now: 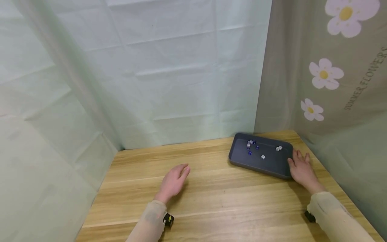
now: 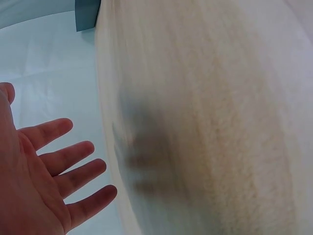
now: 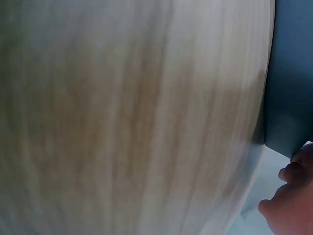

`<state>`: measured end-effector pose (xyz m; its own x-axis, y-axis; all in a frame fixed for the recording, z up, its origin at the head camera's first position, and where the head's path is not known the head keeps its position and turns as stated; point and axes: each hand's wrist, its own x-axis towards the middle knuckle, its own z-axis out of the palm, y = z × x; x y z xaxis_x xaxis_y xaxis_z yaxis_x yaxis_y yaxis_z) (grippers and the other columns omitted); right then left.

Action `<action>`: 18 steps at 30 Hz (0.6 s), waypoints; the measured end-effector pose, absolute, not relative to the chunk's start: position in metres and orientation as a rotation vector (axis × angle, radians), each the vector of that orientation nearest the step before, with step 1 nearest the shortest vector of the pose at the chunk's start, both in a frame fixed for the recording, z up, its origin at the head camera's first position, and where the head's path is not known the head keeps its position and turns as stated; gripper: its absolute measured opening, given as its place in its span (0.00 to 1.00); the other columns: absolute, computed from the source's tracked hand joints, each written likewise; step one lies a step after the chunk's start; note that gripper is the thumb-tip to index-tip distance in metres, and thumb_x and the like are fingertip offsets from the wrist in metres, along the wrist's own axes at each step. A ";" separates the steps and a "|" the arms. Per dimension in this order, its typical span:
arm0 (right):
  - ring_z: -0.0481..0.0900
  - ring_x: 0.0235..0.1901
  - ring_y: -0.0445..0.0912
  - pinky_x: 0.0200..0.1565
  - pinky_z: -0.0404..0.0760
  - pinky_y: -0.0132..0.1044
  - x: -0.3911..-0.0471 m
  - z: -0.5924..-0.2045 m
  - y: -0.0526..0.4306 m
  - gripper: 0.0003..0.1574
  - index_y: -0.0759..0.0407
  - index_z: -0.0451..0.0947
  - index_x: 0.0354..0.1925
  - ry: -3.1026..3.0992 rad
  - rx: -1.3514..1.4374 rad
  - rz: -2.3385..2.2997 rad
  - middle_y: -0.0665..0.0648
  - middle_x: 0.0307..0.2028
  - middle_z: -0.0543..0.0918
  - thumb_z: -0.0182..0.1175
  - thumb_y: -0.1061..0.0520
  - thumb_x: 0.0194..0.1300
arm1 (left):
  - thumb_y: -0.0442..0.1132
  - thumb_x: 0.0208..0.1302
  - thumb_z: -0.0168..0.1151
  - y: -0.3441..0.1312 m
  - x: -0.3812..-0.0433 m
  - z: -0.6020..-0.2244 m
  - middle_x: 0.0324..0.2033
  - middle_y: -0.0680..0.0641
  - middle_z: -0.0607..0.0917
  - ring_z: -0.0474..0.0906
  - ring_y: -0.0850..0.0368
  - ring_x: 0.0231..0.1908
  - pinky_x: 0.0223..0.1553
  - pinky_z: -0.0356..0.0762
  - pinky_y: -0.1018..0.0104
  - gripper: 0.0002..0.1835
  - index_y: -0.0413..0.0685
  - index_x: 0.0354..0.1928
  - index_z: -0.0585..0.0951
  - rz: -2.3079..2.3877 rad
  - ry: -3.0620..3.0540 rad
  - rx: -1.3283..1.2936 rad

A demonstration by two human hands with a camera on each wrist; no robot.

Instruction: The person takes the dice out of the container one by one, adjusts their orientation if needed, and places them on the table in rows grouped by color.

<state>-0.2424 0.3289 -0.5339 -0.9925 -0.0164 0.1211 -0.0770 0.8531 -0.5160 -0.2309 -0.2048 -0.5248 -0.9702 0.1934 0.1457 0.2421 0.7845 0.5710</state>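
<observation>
A dark grey rectangular tray [image 1: 248, 163] lies at the far right of the table, with several blue and white dice inside. Most of the dice cluster near its left end; a pair of white dice [image 1: 278, 148] lies toward the right, and a single white die [image 1: 263, 157] nearer the front. My right hand [image 1: 303, 169] is at the tray's right end, fingers spread, thumb and fingertips right at the rim. In the right wrist view, fingertips [image 3: 293, 172] show beside the tray's corner. My left hand [image 1: 173, 181] hovers over the table's middle, fingers extended, holding nothing.
The wooden table [image 1: 217, 201] has pale curtains [image 1: 181, 84] behind it and on the left. A brownish flower-print curtain [image 1: 281, 84] hangs at the right, close to the tray and my right hand. Dark bands sit on both wrists.
</observation>
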 end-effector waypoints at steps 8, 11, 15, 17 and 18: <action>0.25 0.75 0.85 0.74 0.31 0.75 -0.240 -0.538 0.330 0.41 0.85 0.42 0.78 -2.932 0.055 0.901 0.91 0.74 0.43 0.33 0.51 0.89 | 0.56 0.86 0.48 -0.203 -0.230 -0.526 0.70 0.37 0.79 0.72 0.37 0.72 0.75 0.64 0.41 0.30 0.42 0.72 0.78 -0.945 -2.897 -0.360; 0.24 0.75 0.85 0.73 0.33 0.77 -0.237 -0.539 0.331 0.41 0.84 0.42 0.78 -2.922 0.058 0.912 0.90 0.75 0.42 0.33 0.50 0.89 | 0.57 0.86 0.47 -0.203 -0.229 -0.526 0.71 0.36 0.77 0.71 0.37 0.73 0.75 0.64 0.40 0.30 0.43 0.72 0.78 -0.920 -2.903 -0.361; 0.26 0.74 0.86 0.72 0.35 0.80 -0.234 -0.539 0.330 0.41 0.83 0.43 0.78 -2.898 0.075 0.903 0.90 0.75 0.44 0.34 0.49 0.89 | 0.56 0.86 0.48 -0.202 -0.230 -0.527 0.72 0.34 0.76 0.70 0.35 0.73 0.74 0.63 0.37 0.29 0.42 0.72 0.78 -0.892 -2.901 -0.367; 0.27 0.74 0.87 0.72 0.35 0.79 -0.233 -0.540 0.328 0.41 0.84 0.44 0.78 -2.888 0.092 0.877 0.90 0.75 0.45 0.34 0.50 0.89 | 0.55 0.86 0.48 -0.202 -0.230 -0.527 0.72 0.33 0.75 0.70 0.34 0.73 0.74 0.64 0.36 0.29 0.41 0.72 0.78 -0.882 -2.898 -0.378; 0.28 0.74 0.87 0.73 0.35 0.78 -0.233 -0.540 0.327 0.41 0.84 0.45 0.77 -2.887 0.105 0.861 0.90 0.75 0.46 0.34 0.50 0.89 | 0.55 0.86 0.48 -0.201 -0.231 -0.527 0.73 0.33 0.75 0.69 0.34 0.73 0.74 0.63 0.36 0.29 0.41 0.72 0.77 -0.881 -2.898 -0.380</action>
<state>-0.2328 0.3274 -0.5398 -0.9895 -0.0302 0.1413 -0.1027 0.8349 -0.5407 -0.2306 -0.2014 -0.5267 -0.9651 0.2101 0.1562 0.2615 0.8029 0.5358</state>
